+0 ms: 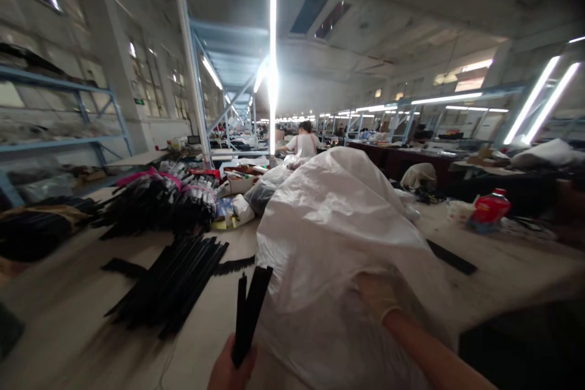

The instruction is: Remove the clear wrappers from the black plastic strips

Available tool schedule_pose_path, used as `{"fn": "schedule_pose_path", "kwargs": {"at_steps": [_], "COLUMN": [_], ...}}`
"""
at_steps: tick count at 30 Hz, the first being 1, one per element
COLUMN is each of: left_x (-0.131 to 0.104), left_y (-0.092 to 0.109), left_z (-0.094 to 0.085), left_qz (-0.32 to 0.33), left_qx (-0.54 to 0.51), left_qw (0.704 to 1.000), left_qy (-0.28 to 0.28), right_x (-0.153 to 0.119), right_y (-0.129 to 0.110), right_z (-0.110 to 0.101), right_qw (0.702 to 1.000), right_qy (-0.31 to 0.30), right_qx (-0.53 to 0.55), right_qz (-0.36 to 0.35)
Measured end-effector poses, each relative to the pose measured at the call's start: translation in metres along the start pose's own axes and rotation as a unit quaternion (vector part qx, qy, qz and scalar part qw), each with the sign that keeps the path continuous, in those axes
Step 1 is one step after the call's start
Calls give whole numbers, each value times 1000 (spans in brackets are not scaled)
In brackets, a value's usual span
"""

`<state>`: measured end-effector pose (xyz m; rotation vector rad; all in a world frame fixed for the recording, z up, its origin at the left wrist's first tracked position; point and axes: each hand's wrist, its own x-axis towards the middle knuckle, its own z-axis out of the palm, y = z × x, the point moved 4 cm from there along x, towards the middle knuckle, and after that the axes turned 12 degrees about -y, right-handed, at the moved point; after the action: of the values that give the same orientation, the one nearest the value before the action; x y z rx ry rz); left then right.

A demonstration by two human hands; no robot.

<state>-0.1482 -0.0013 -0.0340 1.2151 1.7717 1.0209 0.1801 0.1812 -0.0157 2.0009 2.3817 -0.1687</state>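
My left hand (233, 362), at the bottom of the head view, is closed around two flat black strips (252, 311). They point upward and spread apart at the top. A big white plastic bag (329, 213) stands bunched up in the middle of the table. My right hand (377, 294), in a pale glove, is at the near side of this bag, against or under its plastic; its fingers are hidden and blurred. To the left of my left hand lies a pile of similar black strips (176, 283), side by side and slanting.
Bundles of black strips with pink ties (148, 180) lie at the back left of the table (498, 274). A red bottle (491, 210) stands at right, with a single black strip (451, 257) nearby. Farther off are a seated person (304, 141) and blue shelving (64, 145).
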Motion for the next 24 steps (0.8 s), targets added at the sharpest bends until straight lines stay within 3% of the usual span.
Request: {"fn": "schedule_pose_path", "kwargs": {"at_steps": [4,8,12,19,24], "left_x": [-9,-16,-24,-38,-43], "left_y": [9,19,25,33,41], "left_z": [1,-1,9,36,52], "left_qz": [12,-5,-15,-56,-65], "left_qx": [6,28,25,-37,-53], "left_qw": [1000,999,998,996,991], "left_qy": [-9,-23,-53,-67,-105], "right_x": [-25,-45,-68,-107,-96], "right_y": [24,19,21,36,18], "right_z": [13,18,12,-4,-1], "right_qw": [998,998,997,996,990], "right_qy": [-51,-68,-74,9,27], "right_qx": [-22,-12,9,91,135], "right_qz": [29,3,-24,4,20]}}
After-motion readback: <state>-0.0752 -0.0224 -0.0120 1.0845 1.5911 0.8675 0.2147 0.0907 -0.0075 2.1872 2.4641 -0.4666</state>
